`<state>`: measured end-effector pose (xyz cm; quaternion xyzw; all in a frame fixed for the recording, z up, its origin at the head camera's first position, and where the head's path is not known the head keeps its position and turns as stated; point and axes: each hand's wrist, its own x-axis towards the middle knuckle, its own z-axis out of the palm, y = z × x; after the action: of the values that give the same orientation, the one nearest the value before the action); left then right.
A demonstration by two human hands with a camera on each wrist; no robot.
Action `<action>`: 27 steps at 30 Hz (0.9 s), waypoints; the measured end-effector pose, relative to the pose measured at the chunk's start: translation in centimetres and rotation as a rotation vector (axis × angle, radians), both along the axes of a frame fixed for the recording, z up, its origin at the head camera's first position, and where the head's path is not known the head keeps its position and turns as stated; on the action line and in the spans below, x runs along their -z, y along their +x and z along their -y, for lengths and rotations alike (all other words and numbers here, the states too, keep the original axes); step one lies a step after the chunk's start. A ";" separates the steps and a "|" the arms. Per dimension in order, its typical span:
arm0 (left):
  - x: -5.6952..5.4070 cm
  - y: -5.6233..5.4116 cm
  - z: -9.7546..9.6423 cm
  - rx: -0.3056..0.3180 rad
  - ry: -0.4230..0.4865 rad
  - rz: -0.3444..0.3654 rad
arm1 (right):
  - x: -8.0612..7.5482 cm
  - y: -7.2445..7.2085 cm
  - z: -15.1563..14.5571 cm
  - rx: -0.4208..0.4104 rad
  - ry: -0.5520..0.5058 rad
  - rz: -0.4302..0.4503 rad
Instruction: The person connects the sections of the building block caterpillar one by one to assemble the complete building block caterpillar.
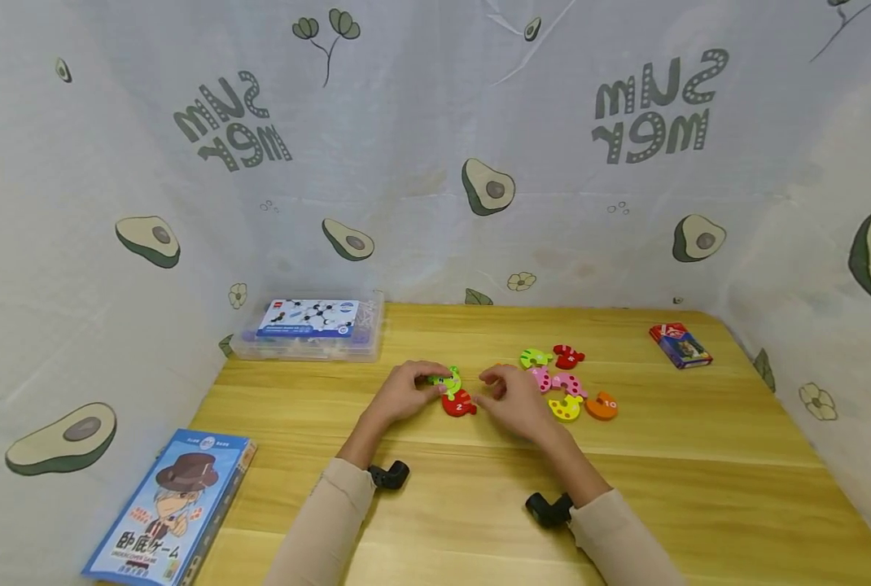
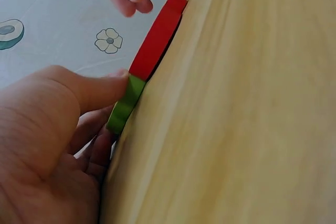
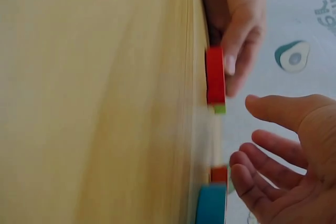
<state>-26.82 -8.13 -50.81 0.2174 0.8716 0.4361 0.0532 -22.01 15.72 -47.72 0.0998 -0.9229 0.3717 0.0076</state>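
Observation:
Between thumb and fingers, my left hand (image 1: 403,392) pinches a green puzzle piece with a smiling face (image 1: 449,382) on the wooden table. A red piece numbered 2 (image 1: 457,404) adjoins it on the near side; in the left wrist view the red piece (image 2: 159,38) meets the green edge (image 2: 126,106) end to end. My right hand (image 1: 521,403) hovers just right of the red piece, its fingers loosely bent and apart. Nothing is between that thumb and those fingers in the right wrist view. A blue piece (image 3: 211,204) lies below this hand there.
Right of my right hand lie several loose pieces, among them a yellow one (image 1: 566,408), an orange one numbered 10 (image 1: 601,405) and a red one (image 1: 569,356). A clear plastic case (image 1: 318,348) stands back left, a blue game box (image 1: 172,509) front left, a small card box (image 1: 680,345) back right.

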 end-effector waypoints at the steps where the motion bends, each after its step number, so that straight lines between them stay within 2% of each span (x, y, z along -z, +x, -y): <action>1: 0.0 0.0 0.0 -0.004 -0.001 -0.002 | -0.1 -0.1 -0.4 0.005 0.010 -0.027; 5: 0.2 0.0 0.2 -0.016 0.006 -0.014 | -0.4 -0.5 -2.0 0.012 0.062 -0.068; 11: 0.3 0.1 0.4 -0.034 0.026 -0.006 | -0.4 -0.8 -2.9 -0.047 0.140 -0.010; 14: 0.2 0.0 0.5 -0.004 0.001 -0.021 | -0.3 -0.9 -3.0 -0.053 0.153 0.018; 20: 0.0 0.3 0.6 0.089 -0.120 -0.031 | 0.0 -0.8 -3.2 -0.049 0.165 0.033; 27: -0.1 0.5 0.6 0.086 -0.129 -0.026 | -0.1 -0.4 -3.2 -0.028 0.132 0.042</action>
<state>-26.33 -8.71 -50.74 0.2564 0.8884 0.3735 0.0746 -22.45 18.91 -47.62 0.1050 -0.9440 0.3119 -0.0236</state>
